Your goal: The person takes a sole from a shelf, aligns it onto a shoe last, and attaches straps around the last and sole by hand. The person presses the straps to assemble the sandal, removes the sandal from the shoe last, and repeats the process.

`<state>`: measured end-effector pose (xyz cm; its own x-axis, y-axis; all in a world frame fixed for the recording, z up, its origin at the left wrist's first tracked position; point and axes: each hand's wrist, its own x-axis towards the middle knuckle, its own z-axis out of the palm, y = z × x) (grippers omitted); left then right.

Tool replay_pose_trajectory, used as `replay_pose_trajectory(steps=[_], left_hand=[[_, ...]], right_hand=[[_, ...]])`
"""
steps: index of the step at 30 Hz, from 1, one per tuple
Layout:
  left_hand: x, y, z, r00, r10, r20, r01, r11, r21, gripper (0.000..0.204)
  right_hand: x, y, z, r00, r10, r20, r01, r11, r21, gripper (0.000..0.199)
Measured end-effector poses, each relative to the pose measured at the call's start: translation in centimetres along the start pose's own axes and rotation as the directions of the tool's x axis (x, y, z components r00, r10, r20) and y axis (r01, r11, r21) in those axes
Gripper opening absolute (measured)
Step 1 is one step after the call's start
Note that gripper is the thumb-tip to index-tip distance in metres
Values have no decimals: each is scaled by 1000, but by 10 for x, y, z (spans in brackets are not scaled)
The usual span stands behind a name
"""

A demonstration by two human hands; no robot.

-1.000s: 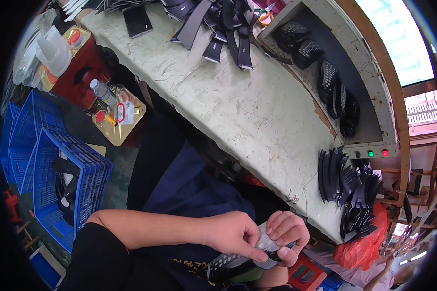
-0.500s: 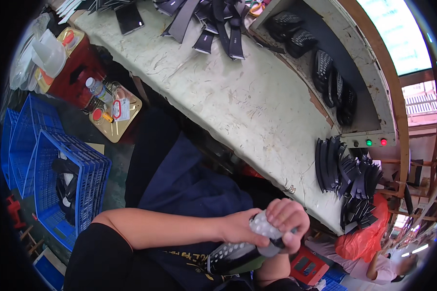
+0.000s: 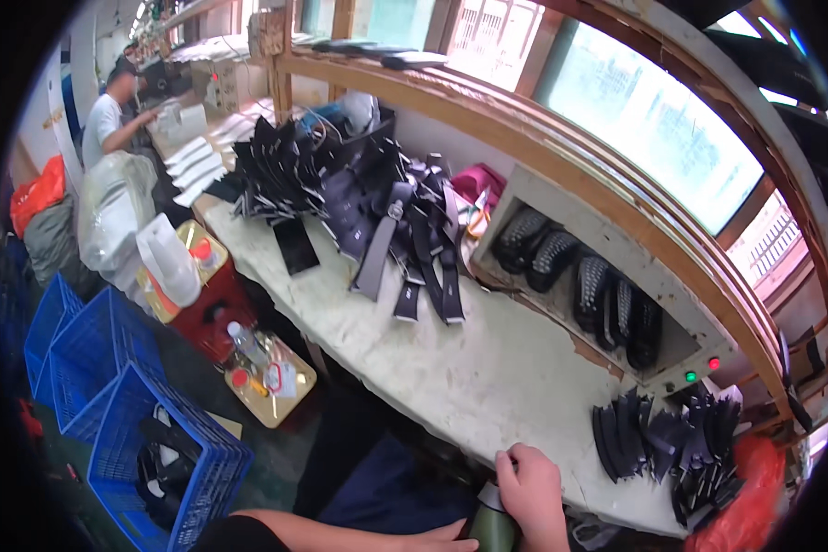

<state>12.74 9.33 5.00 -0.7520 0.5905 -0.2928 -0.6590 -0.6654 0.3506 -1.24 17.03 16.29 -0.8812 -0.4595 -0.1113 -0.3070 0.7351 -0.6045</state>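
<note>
Low at the front, a dark shoe upper (image 3: 495, 527) with a smooth green, last-like surface and a grey edge is in my hands. My right hand (image 3: 534, 488) is closed over its right side, near the table's front edge. My left hand (image 3: 443, 536) grips its left side, partly cut off by the lower edge of the picture. Most of the upper is hidden by the hands or out of the picture.
Dotted black shoe uppers (image 3: 591, 290) stand inside a heater box with lit buttons. Black strips lie in piles (image 3: 621, 437) at the right and at the back (image 3: 368, 212) of the pale table (image 3: 488, 386). A phone (image 3: 294, 246), blue crates (image 3: 235, 465) and another person (image 3: 106, 120) are at left.
My view has tilted up, showing windows and another person. My hands and the shoe upper now sit lower in the picture. The dotted side seen before is hidden; the green surface shows.
</note>
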Motion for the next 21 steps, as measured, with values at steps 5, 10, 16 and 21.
replay_pose_trajectory(steps=[5,10,16,21], left_hand=[[-24,33,-1,975,220,-32,-222,972,-72,68],[-46,73,-35,899,436,50,-438,888,141,69],[-26,30,-111,935,353,-20,-353,930,-102,84],[-14,11,-107,764,611,-206,-618,785,37,90]], right_hand=[[39,-72,4,976,-119,180,162,955,-247,40],[150,-57,9,939,-278,-203,212,931,-296,49],[327,55,43,801,-508,-318,203,729,-654,50],[313,63,25,817,-505,-277,273,763,-586,17]])
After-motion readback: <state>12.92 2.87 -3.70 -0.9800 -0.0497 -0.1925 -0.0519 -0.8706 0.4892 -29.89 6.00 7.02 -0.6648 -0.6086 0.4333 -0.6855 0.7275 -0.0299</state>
